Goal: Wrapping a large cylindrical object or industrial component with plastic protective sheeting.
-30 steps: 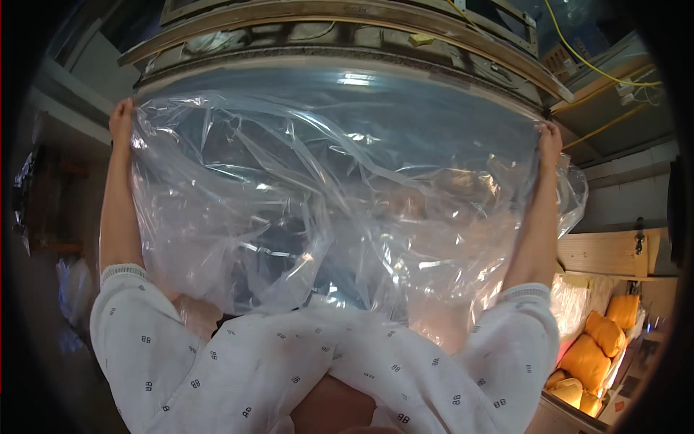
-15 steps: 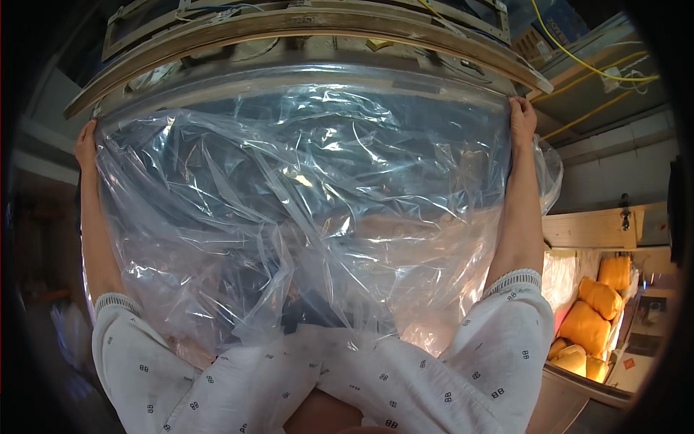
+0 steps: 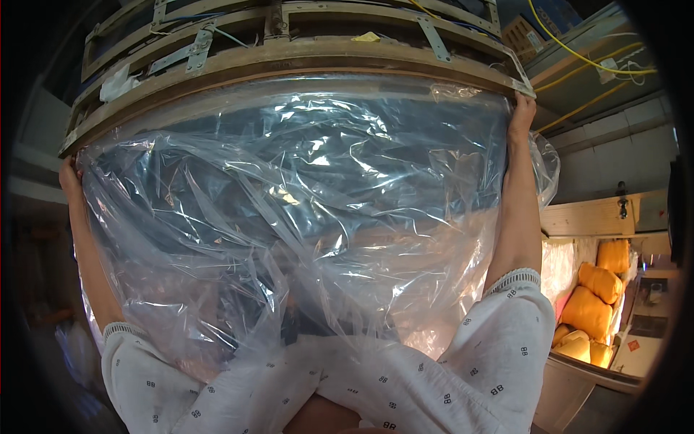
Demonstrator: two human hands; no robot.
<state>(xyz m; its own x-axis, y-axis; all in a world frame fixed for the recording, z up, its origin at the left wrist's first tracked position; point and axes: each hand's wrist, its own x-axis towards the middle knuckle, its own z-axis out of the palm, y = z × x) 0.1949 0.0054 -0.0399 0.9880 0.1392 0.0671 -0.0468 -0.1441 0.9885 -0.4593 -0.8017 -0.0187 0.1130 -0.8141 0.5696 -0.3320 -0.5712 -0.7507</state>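
Observation:
A wide, crinkled clear plastic sheet [image 3: 303, 202] spreads between my arms, from the far side down to my lap. At its far left corner my left hand [image 3: 71, 176] is closed on the sheet's edge, just below the end of a wooden frame [image 3: 289, 64]. My right hand [image 3: 522, 119] pinches the far right corner, its fingertips against the frame's right end. The frame's long front bar lies along the sheet's far edge and hides part of it. Whether my fingers also grip the bar, I cannot tell.
Metal brackets [image 3: 200, 48] are fixed on the frame, and a whitish scrap [image 3: 119, 85] hangs at its left. Yellow cables [image 3: 571, 54] run at the upper right. Orange bundles [image 3: 589, 311] are stacked at the right, below a wooden board [image 3: 589, 218].
The wooden frame has come down toward me onto the sheet's far edge, exposing more of its slats and brackets. My left hand has moved nearer and slightly left; my right hand has barely moved.

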